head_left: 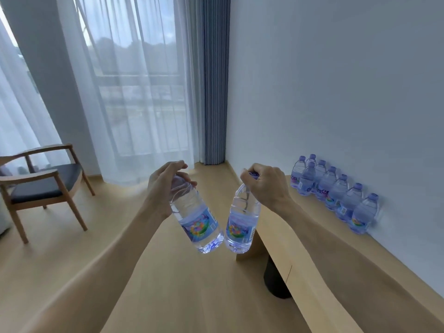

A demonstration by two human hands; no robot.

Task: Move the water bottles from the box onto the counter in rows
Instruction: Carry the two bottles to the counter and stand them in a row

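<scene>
1. Both bare forearms reach forward and up from the bottom corners of the view, converging toward the middle.
2. The left hand (165,181) is raised, its wrist bent, thumb uppermost and fingers curled round the shoulder of a bottle (194,217) just below the neck.
3. That left grip holds its bottle in the air, tilted, base swung toward the right.
4. The right hand (264,182) is at about the same height, back of the hand facing the camera, knuckles up.
5. Its fingers pinch and wrap the cap end of a second bottle (242,219), which hangs down from the grip, leaning slightly left.
6. The two hands are apart; the bases of the bottles nearly meet.
</scene>
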